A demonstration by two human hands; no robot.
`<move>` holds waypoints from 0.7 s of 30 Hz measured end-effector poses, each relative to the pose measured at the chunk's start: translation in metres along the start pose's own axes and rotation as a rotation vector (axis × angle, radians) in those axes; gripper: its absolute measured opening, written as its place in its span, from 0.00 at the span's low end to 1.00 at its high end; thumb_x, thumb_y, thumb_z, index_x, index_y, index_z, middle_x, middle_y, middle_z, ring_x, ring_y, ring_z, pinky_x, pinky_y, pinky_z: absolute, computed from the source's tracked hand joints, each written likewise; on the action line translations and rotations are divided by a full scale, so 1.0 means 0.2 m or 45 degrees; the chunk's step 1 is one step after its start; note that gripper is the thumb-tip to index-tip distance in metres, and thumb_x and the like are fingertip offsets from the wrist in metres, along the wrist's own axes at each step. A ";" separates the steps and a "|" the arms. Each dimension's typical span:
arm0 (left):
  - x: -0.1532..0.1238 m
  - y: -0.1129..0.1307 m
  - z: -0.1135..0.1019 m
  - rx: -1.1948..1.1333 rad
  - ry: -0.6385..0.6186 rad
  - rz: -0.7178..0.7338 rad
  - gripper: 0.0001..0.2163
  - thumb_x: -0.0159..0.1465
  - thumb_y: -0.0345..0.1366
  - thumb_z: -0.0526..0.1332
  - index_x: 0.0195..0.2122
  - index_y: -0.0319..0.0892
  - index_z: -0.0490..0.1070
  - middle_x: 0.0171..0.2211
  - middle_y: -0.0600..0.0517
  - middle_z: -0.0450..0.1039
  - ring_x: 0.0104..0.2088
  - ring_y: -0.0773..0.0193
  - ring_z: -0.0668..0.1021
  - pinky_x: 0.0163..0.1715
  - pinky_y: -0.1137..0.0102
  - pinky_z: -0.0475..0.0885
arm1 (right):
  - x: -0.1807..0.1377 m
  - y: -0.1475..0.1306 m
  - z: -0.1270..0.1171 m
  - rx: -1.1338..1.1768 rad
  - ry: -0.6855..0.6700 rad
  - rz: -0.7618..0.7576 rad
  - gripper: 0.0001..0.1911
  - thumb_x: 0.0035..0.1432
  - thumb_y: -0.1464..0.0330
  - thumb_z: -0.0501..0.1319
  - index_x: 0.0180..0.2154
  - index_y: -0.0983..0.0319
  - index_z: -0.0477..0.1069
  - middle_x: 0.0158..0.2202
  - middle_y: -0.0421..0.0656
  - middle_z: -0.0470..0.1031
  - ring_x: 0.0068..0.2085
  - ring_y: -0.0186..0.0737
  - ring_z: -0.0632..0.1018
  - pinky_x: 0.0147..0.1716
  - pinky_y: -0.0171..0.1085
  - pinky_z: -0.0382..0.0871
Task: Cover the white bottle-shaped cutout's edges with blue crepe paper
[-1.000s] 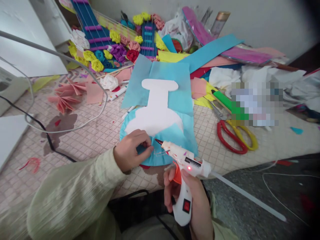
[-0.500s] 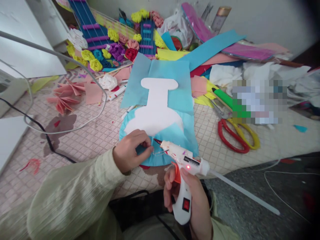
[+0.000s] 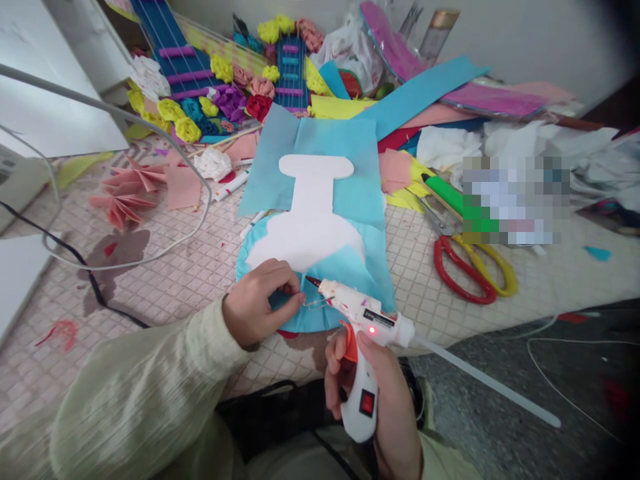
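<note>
My right hand is wrapped around the handle of a white glue gun, with fingers by its orange trigger. A long glue stick sticks out of its back, and a red light glows on its side. The dark nozzle points left, close to my left hand, whose thumb and fingers are pinched at the lower part of the blue paper; the fingertips partly hide the grip. On the paper lies a white guitar-shaped cutout, with blue paper folded over its lower right edge.
Red-and-yellow scissors lie to the right, near a green marker-like item. Pink folded paper pieces and a looping white cable are at left. Decorated blue guitar shapes with paper flowers stand behind. The table edge runs along the front right.
The whole view has shifted very slightly. Both hands and the glue gun keep nearly the same places over the paper.
</note>
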State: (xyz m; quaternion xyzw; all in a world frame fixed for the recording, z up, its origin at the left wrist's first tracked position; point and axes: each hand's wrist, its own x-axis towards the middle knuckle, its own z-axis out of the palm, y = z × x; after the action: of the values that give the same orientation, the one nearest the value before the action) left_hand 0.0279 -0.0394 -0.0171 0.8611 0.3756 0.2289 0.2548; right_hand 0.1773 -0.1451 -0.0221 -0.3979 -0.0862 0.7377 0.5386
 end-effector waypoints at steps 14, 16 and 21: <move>-0.01 0.00 0.00 -0.009 0.012 0.020 0.06 0.58 0.32 0.52 0.25 0.40 0.62 0.23 0.53 0.64 0.28 0.66 0.67 0.30 0.70 0.64 | 0.01 0.01 0.00 0.001 0.020 -0.012 0.18 0.51 0.56 0.57 0.23 0.65 0.63 0.20 0.36 0.64 0.13 0.28 0.69 0.10 0.26 0.57; -0.01 0.00 0.00 -0.008 0.009 0.024 0.05 0.58 0.31 0.53 0.25 0.40 0.62 0.23 0.53 0.63 0.28 0.66 0.67 0.30 0.70 0.64 | 0.01 0.01 0.01 0.009 0.022 -0.019 0.18 0.50 0.56 0.57 0.22 0.65 0.63 0.20 0.35 0.64 0.13 0.28 0.69 0.10 0.26 0.57; 0.00 0.00 0.00 -0.006 0.005 0.040 0.06 0.58 0.31 0.53 0.25 0.40 0.62 0.23 0.53 0.63 0.28 0.66 0.67 0.30 0.70 0.64 | 0.01 0.01 0.01 0.007 0.046 -0.046 0.19 0.49 0.55 0.58 0.21 0.65 0.62 0.19 0.35 0.63 0.12 0.28 0.68 0.09 0.26 0.56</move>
State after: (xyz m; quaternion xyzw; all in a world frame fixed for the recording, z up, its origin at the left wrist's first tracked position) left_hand 0.0276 -0.0389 -0.0165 0.8659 0.3621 0.2354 0.2526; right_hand 0.1732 -0.1434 -0.0228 -0.4080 -0.0816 0.7207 0.5544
